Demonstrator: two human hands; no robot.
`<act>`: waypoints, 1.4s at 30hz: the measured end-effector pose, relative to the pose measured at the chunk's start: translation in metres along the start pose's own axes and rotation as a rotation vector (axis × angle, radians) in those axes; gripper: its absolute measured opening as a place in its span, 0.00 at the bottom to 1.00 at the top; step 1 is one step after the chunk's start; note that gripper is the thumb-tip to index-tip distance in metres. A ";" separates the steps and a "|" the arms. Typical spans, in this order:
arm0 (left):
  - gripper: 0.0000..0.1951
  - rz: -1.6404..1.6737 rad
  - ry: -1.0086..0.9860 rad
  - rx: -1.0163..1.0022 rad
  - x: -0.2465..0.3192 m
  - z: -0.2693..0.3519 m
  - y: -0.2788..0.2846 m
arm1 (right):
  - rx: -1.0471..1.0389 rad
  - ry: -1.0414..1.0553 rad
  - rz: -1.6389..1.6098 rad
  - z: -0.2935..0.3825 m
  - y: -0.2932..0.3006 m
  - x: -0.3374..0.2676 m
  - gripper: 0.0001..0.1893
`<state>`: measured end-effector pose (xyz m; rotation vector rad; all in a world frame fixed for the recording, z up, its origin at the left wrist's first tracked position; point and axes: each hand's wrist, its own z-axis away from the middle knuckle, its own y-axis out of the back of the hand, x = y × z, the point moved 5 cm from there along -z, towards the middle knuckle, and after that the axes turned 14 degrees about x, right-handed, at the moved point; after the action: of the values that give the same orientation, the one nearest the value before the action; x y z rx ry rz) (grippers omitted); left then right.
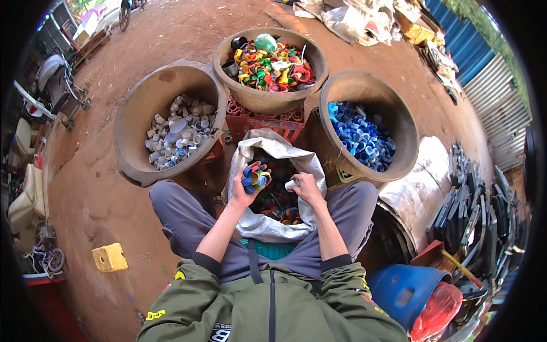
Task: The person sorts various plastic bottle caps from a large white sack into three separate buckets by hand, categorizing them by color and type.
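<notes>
Between my knees stands a white woven sack [273, 231] with its rim rolled down; mixed plastic bottle caps [284, 213] lie inside, partly in shadow. My left hand [244, 190], palm up over the sack's left side, holds several bottle caps [255, 178] in blue, yellow and green. At the right side of the opening, my right hand [308, 187] pinches a white plastic cap [292, 184]. Beyond the sack, a tub [139, 115] at left holds white caps, a middle tub [269, 99] holds red, yellow, orange and green ones, and a right tub [399, 124] holds blue ones.
A red plastic crate [265, 126] supports the middle tub. To my right are a blue plastic barrel [397, 290] with a red bag [438, 305] at its mouth and a heap of dark plastic parts [463, 213]. A yellow block [110, 257] lies on the dirt floor at left.
</notes>
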<state>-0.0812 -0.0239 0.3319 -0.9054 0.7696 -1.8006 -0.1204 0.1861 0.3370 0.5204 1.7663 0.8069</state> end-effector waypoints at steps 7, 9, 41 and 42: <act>0.22 -0.052 0.027 0.044 -0.006 0.003 -0.002 | 0.081 -0.135 -0.160 -0.009 0.007 -0.012 0.21; 0.22 -0.067 0.021 0.051 -0.004 0.002 -0.002 | 0.112 -0.226 -0.356 -0.015 0.013 -0.022 0.20; 0.09 -0.370 0.003 0.123 -0.030 -0.002 0.018 | 0.161 -0.139 -0.349 -0.020 0.017 -0.087 0.17; 0.09 -0.383 -0.008 0.111 -0.031 -0.007 0.026 | 0.179 -0.052 -0.295 -0.020 0.021 -0.096 0.17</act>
<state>-0.0661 -0.0032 0.3000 -1.0363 0.5077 -2.1471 -0.1084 0.1288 0.4185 0.3808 1.8229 0.4292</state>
